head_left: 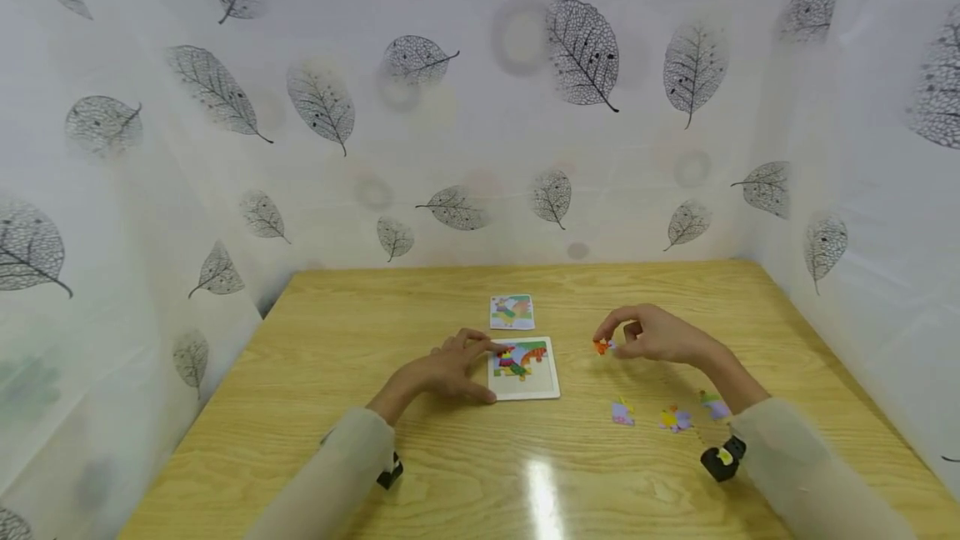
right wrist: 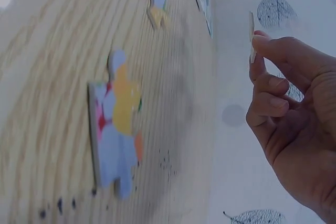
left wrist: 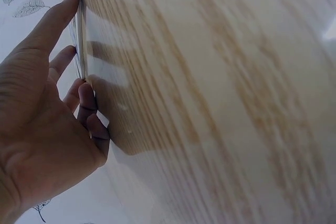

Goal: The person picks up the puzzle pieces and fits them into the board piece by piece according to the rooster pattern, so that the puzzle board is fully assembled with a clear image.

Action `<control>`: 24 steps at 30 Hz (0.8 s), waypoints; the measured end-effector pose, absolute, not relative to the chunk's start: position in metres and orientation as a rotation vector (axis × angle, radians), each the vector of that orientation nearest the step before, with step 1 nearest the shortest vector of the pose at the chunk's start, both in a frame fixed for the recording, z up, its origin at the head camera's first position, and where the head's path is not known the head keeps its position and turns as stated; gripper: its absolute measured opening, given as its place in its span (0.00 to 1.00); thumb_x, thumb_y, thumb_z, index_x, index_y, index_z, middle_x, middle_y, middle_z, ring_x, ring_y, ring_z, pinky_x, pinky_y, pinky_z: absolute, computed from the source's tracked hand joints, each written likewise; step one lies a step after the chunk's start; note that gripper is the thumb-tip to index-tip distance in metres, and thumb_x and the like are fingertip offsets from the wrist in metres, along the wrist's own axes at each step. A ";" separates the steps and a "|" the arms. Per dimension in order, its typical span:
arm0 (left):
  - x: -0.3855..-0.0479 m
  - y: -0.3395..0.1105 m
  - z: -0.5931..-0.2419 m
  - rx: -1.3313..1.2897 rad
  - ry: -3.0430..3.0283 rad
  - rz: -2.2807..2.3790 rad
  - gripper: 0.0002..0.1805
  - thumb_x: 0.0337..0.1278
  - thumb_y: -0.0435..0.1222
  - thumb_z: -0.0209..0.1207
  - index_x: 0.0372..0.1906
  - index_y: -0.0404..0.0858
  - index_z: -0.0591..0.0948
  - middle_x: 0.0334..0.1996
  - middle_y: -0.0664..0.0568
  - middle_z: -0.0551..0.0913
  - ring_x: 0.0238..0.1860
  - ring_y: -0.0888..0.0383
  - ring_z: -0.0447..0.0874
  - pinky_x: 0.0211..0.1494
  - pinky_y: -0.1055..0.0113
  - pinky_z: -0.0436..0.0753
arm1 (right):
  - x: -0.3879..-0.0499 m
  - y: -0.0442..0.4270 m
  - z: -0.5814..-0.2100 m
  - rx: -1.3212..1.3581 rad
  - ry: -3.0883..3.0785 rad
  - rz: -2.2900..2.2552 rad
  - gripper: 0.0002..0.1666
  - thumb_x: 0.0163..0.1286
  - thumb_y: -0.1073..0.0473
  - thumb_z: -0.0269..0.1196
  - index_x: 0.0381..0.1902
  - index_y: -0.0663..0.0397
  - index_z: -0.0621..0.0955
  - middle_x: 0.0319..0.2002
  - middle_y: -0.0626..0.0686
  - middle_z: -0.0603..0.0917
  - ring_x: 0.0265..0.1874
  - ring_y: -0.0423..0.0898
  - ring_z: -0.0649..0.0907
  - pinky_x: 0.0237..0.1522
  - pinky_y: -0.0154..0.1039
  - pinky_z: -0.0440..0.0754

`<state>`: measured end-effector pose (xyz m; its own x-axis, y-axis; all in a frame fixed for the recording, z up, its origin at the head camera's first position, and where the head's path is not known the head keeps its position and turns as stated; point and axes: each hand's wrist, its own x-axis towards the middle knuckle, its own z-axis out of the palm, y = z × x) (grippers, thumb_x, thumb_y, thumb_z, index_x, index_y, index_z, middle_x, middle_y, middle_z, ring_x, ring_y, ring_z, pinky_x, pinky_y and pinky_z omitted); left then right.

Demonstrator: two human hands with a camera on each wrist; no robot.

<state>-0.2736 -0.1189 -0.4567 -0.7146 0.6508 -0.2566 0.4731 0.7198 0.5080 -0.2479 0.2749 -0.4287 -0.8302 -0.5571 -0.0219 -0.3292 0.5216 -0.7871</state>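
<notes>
My left hand [head_left: 450, 369] rests against the left side of a white-framed puzzle tray [head_left: 538, 383], its thumb and fingers spread along that edge. In the left wrist view, the thumb [left wrist: 60, 17] touches the tray's edge. Several joined colourful pieces [head_left: 517, 359] fill the upper part of the tray. To the right of the tray, my right hand [head_left: 660, 336] pinches an orange puzzle piece [head_left: 603, 347] between thumb and fingertips, raised above the table. The right wrist view shows this held piece [right wrist: 252, 30] edge-on, so its picture is hidden there.
Loose puzzle pieces lie below my right hand: a lilac one [head_left: 622, 412], a yellow-and-lilac one [head_left: 676, 419] and a green-and-lilac one [head_left: 715, 404] by the sleeve. A picture card [head_left: 512, 312] lies behind the tray. Leaf-printed curtain [head_left: 480, 132] surrounds the wooden table [head_left: 360, 307].
</notes>
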 end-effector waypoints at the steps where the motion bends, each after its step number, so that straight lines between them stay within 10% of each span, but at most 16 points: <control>1: -0.273 -0.119 -0.457 0.864 2.504 0.574 0.45 0.58 0.57 0.71 0.79 0.59 0.65 0.78 0.46 0.55 0.77 0.37 0.54 0.74 0.27 0.54 | -0.248 0.271 -0.428 -0.753 2.483 -1.208 0.14 0.71 0.65 0.68 0.53 0.54 0.86 0.52 0.58 0.84 0.19 0.39 0.69 0.21 0.34 0.70; 24: -0.275 -0.118 -0.459 0.854 2.513 0.564 0.44 0.59 0.56 0.70 0.78 0.57 0.66 0.78 0.45 0.55 0.77 0.37 0.55 0.74 0.28 0.56 | -0.255 0.193 -0.453 -0.726 2.531 -1.202 0.14 0.65 0.71 0.69 0.48 0.56 0.88 0.55 0.60 0.83 0.21 0.39 0.72 0.26 0.34 0.74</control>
